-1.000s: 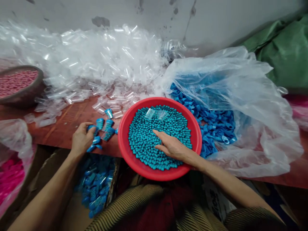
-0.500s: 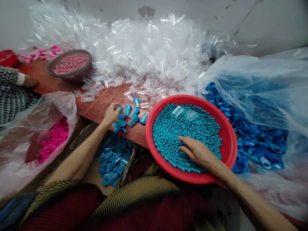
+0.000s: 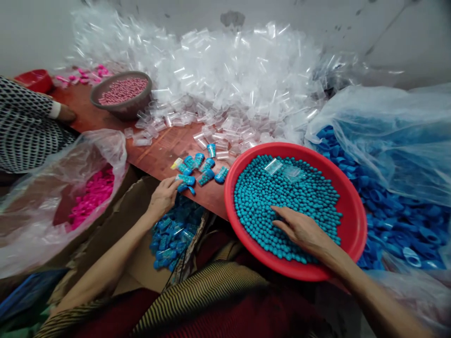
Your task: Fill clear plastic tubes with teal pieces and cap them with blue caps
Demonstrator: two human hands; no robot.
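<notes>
My right hand (image 3: 305, 232) rests in the red basin (image 3: 356, 220), thumb and forefinger apart with their tips at the small blue beads (image 3: 253, 202). Two clear plastic pieces, one a flat-looking tube (image 3: 273, 166), lie on top of the beads. At the table's front edge is my left hand (image 3: 164, 197), its fingers stretched toward a bead-filled container with a blue cap (image 3: 186, 180) and seeming to touch it. Several similar small containers (image 3: 206, 177) lie just beyond, one with a yellow bit (image 3: 176, 163) beside it. The left fingertips are partly hidden.
Below the left hand, a cardboard box (image 3: 137, 263) holds blue filled containers. Clear tubes (image 3: 239, 80) are heaped along the wall. Blue caps (image 3: 398, 220) fill a plastic bag at right. Left are pink pieces (image 3: 93, 192), a bowl of pink beads (image 3: 123, 91) and another person's sleeve (image 3: 28, 103).
My left hand has drawn back from over the containers to the table edge, uncovering some of them. My right hand stays at the beads. The whole view has shifted slightly.
</notes>
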